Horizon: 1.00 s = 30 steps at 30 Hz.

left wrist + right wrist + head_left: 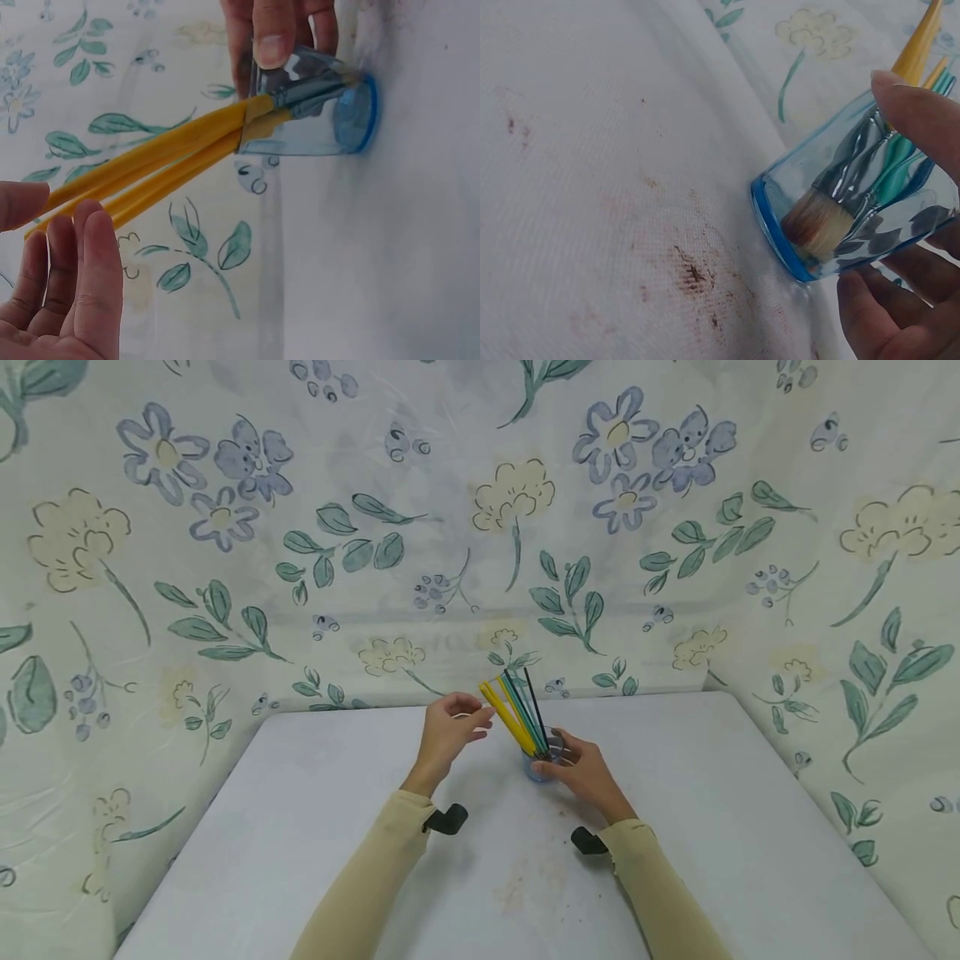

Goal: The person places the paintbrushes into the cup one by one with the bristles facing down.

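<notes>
A clear glass [307, 135] with a blue base holds several paintbrushes, bristles down. Its brushes have yellow handles [510, 718], teal handles [530, 710] and a black handle [534, 697]. My right hand [588, 772] grips the glass from the right, thumb in front and fingers behind. In the right wrist view the glass looks tilted, and tan bristles [817, 225] show through its wall. My left hand [450, 731] is beside the tops of the yellow handles, thumb and fingers apart and loosely bent. Whether its fingertips touch the handles I cannot tell.
The white table [315, 827] carries brownish stains [517, 889] in front of the glass. Behind it and along the sides hangs a floral cloth [450, 552]. Dark bands with small black pieces [447, 819] sit on both wrists.
</notes>
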{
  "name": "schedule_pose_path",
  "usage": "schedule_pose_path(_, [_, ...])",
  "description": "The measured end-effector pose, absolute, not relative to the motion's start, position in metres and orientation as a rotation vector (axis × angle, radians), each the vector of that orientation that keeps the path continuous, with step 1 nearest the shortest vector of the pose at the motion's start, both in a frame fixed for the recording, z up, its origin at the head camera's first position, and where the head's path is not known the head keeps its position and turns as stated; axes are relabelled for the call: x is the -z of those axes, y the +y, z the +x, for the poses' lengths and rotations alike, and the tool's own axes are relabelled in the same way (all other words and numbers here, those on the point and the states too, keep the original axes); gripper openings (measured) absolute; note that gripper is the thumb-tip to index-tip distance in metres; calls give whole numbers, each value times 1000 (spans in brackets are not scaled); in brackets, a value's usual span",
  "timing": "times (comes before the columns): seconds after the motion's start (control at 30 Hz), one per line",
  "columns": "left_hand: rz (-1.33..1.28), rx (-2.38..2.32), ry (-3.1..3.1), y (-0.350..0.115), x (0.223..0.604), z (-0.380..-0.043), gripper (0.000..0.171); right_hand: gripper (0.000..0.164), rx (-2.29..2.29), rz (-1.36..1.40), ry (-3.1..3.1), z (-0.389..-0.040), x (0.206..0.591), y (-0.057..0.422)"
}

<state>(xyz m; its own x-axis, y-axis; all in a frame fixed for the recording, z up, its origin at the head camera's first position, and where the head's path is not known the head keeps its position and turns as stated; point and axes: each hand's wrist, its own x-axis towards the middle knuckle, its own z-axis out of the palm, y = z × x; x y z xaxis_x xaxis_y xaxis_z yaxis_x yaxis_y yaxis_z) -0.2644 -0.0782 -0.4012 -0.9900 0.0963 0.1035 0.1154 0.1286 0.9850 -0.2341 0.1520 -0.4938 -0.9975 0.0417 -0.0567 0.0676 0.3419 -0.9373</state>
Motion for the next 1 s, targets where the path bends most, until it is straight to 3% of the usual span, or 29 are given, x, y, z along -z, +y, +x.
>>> schedule_pose_path(0.43, [-197, 1859, -2320, -105, 403, -252, 21, 89, 1779, 35, 2572, -233, 493, 154])
schedule_pose_path(0.73, [-205, 1688, -2321, -118, 400, -238, 19, 102, 1641, -22, 2634, -231, 483, 162])
schedule_pose_path(0.87, [-225, 1616, -2294, -124, 396, -233, 18, 97, 1662, -93, 2681, -229, 472, 166])
schedule_pose_path(1.0, [-234, 1518, -2274, -131, 394, -226, 17, 77, 1755, -148, 2786, -223, 455, 171])
